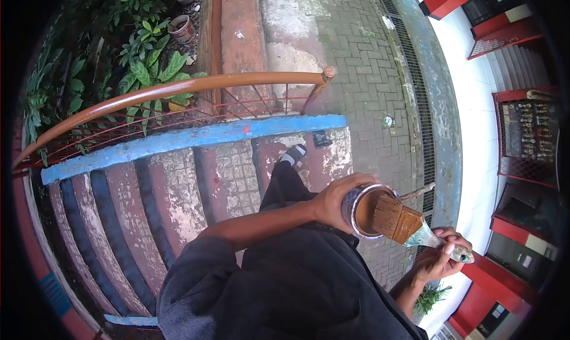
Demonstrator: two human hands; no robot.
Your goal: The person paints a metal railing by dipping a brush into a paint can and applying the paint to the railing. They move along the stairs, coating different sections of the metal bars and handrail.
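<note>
Left hand (334, 200) has its fingers wrapped round a paint can (363, 210), held in the air over the steps (178, 191). Right hand (442, 254) has its fingers closed on the handle of a paintbrush (409, 224), bristles brown with paint, lying across the can's open mouth. A brown-painted curved railing (178, 89) runs above the blue-edged stairs, with plants (145, 61) beyond.

Soft daylight, sharp centre, fisheye-warped dark edges.
</note>
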